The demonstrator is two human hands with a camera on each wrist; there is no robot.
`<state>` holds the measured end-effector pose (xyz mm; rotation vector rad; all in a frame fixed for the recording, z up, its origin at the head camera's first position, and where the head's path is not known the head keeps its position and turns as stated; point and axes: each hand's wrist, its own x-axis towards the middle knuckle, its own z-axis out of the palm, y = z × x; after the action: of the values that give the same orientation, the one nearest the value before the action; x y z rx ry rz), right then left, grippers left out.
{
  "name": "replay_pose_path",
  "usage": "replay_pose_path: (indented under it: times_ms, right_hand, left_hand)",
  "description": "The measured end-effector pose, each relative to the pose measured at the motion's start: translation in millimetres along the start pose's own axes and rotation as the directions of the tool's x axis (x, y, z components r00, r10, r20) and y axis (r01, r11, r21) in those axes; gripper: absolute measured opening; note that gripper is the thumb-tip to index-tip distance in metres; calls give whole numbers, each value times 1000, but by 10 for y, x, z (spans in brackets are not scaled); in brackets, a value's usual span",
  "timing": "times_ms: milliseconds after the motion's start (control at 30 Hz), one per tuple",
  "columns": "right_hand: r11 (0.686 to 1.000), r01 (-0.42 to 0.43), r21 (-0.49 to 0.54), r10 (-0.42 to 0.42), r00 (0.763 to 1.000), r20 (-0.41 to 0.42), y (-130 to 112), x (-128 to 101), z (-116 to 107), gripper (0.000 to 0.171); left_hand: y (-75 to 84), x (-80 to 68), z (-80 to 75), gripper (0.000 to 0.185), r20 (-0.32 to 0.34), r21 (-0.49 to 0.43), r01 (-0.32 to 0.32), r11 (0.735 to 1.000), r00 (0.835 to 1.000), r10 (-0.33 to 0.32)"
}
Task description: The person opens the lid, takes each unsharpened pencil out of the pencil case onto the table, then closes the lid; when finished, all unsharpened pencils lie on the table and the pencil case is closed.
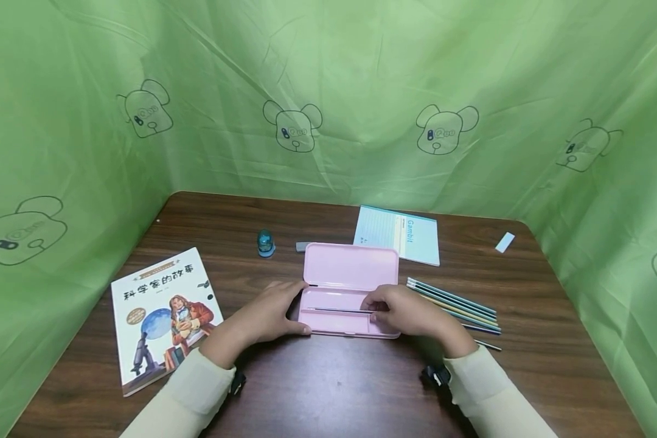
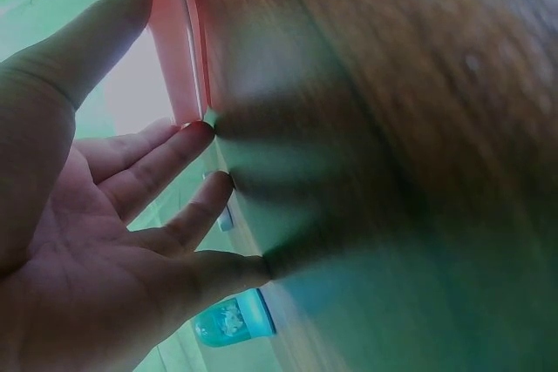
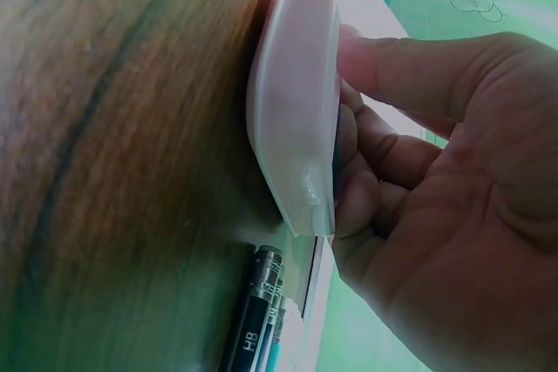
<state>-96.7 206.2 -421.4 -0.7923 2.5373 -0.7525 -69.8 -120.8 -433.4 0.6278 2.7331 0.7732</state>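
Note:
An open pink pencil case [image 1: 350, 271] lies in the middle of the brown table [image 1: 334, 389]. One dark pencil [image 1: 339, 310] lies in its lower tray. My left hand [image 1: 295, 307] rests against the case's left end with straight fingers [image 2: 166, 163] touching the rim of the case [image 2: 179, 32]. At the right end, my right hand [image 1: 376, 307] pinches the pencil's end, thumb [image 3: 410, 67] over the rim of the case [image 3: 296, 102] and the other fingers curled inside. Several loose pencils [image 1: 454, 304] lie on the table right of the case, seen close up as pencil ends [image 3: 257, 320].
An illustrated book [image 1: 164, 316] lies at the left. A light blue notebook [image 1: 399, 234], a grey eraser [image 1: 303, 246] and a teal sharpener [image 1: 265, 242] sit behind the case. A small white slip [image 1: 505, 241] lies far right. Green curtain surrounds the table.

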Motion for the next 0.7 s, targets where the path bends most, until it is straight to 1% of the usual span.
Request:
replay_pose_path:
  times_ms: [167, 433, 567, 633, 700]
  right_hand:
    - [999, -24, 37, 24, 1000, 4, 0, 16, -4, 21]
    - [997, -6, 77, 7, 1000, -7, 21, 33, -1, 23]
    - [990, 9, 139, -4, 999, -34, 53, 3, -27, 22]
    - [983, 13, 185, -4, 999, -49, 83, -35, -59, 19]
    - [978, 18, 210, -2, 997, -73, 130, -94, -106, 16]
  left_hand:
    - [3, -6, 2, 92, -1, 1, 2, 1000, 1000, -2]
    - [18, -14, -14, 92, 2, -3, 7, 1000, 1000, -7]
    - [19, -16, -16, 92, 1, -4, 9, 1000, 1000, -9]
    - [17, -15, -12, 92, 2, -4, 8, 1000, 1000, -8]
    - [16, -12, -7, 92, 3, -3, 6, 1000, 1000, -6]
